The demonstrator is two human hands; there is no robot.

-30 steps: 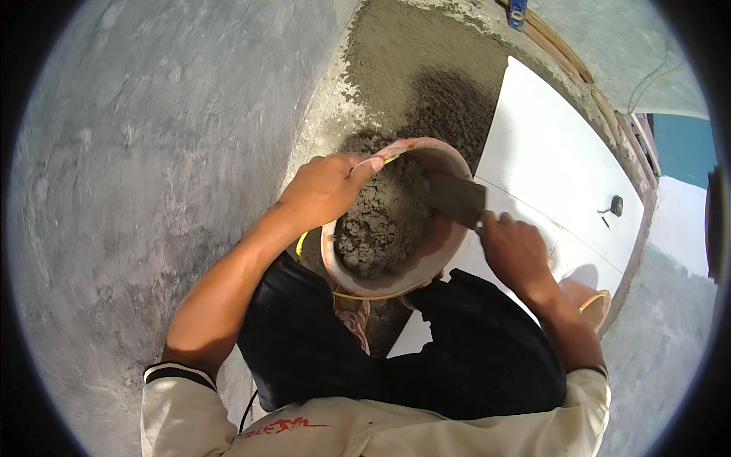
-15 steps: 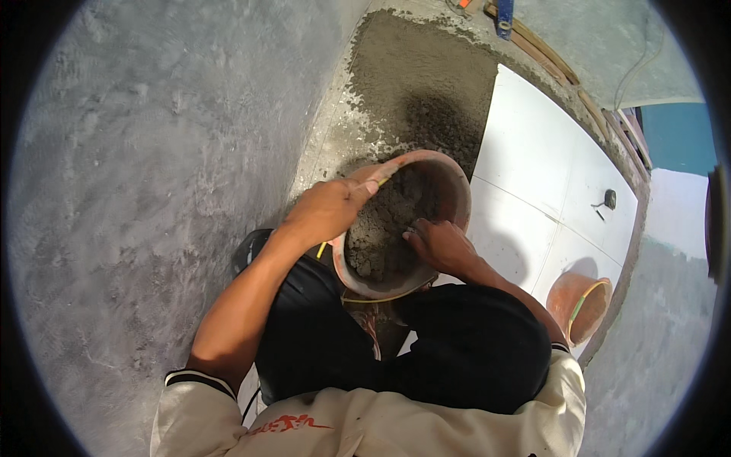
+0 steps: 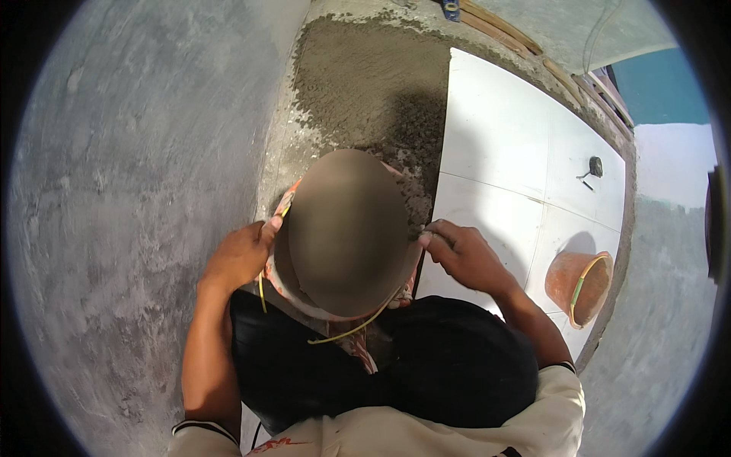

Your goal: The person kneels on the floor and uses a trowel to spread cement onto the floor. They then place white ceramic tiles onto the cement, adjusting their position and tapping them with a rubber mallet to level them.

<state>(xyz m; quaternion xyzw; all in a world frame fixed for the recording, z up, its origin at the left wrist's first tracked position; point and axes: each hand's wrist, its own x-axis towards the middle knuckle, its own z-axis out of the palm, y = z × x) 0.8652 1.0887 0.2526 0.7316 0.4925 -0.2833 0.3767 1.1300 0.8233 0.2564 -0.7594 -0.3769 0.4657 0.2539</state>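
A mortar-smeared, reddish bucket (image 3: pixel 272 282) stands in front of my knees, a yellow handle (image 3: pixel 354 330) hanging at its near side. A blurred oval patch hides most of its inside. My left hand (image 3: pixel 242 253) is closed on the bucket's left rim, thumb on top. At the opposite side, my right hand (image 3: pixel 466 257) has its fingers curled and thumb pressed in beside the rim. Grey mortar shows at those fingertips, but what they grip cannot be made out. Beyond the bucket, wet mortar (image 3: pixel 365 72) covers the floor, with a rougher dark heap (image 3: pixel 415 122) at its near right.
White floor tiles (image 3: pixel 495 126) lie to the right. On them are a second reddish bucket (image 3: pixel 565 280), tilted, and a small dark object (image 3: pixel 595 167). A grey wall (image 3: pixel 145 175) rises close on my left. Wood strips (image 3: pixel 499 34) and a blue tool (image 3: pixel 451 10) lie at the back.
My right hand has come out of the mortar in the bucket to its right rim. My left hand has moved lower along the left rim. The view has shifted, and a blurred patch covers the bucket.
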